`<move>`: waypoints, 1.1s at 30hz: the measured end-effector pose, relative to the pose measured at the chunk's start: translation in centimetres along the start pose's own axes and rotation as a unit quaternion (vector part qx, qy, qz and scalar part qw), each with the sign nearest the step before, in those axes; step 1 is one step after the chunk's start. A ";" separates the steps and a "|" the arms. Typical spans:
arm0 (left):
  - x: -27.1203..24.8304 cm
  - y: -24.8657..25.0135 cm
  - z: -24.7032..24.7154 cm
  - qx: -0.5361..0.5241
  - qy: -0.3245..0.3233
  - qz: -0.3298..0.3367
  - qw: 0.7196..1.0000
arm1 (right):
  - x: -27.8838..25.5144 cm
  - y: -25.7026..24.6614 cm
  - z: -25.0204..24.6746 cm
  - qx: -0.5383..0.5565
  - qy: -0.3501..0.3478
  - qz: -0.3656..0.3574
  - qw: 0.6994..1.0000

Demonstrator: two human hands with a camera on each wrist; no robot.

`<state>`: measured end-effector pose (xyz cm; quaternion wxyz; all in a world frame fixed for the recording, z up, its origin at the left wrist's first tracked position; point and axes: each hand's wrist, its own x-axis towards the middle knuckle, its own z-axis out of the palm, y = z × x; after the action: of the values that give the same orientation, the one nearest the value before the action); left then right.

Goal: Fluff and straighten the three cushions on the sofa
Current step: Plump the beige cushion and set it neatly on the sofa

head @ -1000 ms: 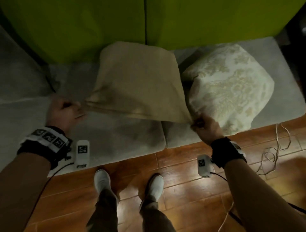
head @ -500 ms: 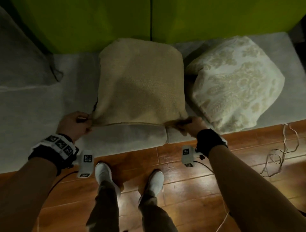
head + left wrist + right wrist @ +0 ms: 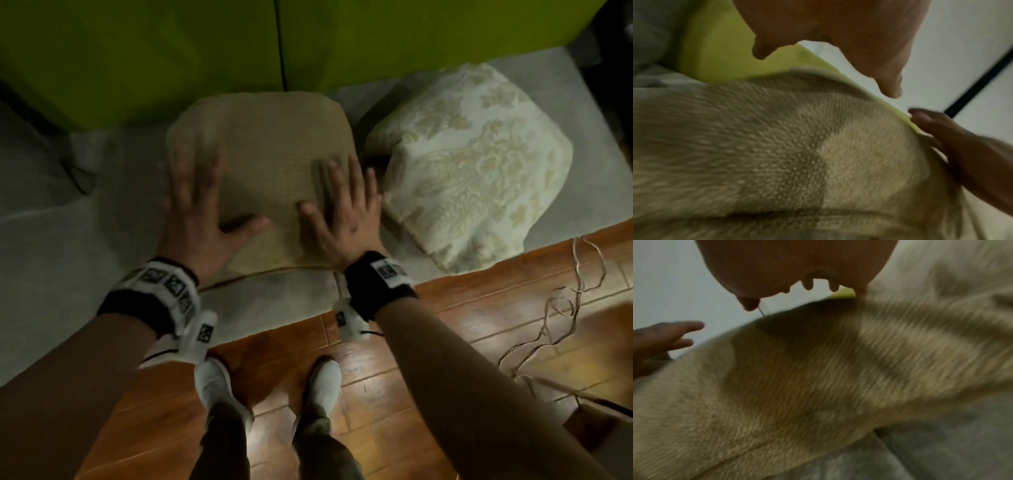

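The tan cushion (image 3: 263, 164) lies flat and plump on the sofa (image 3: 51, 240). Both hands, left (image 3: 198, 219) and right (image 3: 346, 219), spread straight fingers over it. A floral cushion (image 3: 479, 161) sits just right.

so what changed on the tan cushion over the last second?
Both hands let go of its front corners. The left hand and right hand now lie flat, fingers spread, over the tan cushion, which went from stretched out and tilted to lying squarer against the green backrest. The patterned cushion stayed beside it on the right.
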<state>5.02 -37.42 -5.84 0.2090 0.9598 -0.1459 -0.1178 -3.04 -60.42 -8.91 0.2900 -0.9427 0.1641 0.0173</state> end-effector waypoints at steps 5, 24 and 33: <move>1.8 -2.8 7.1 0.139 -0.100 0.018 0.985 | 0.0 2.5 7.6 -0.034 -0.046 0.071 0.996; 3.1 -3.1 10.0 0.116 -0.225 -0.015 0.967 | -1.5 -1.2 8.4 -0.088 -0.021 0.013 0.996; 3.3 -2.8 10.0 0.146 -0.253 0.007 0.957 | -3.1 6.4 10.9 -0.109 -0.091 0.110 0.984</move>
<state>5.85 -39.69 -16.44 0.0239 0.9178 -0.2160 -0.3324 -7.30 -58.45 -21.05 0.1958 -0.9394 0.2368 0.1523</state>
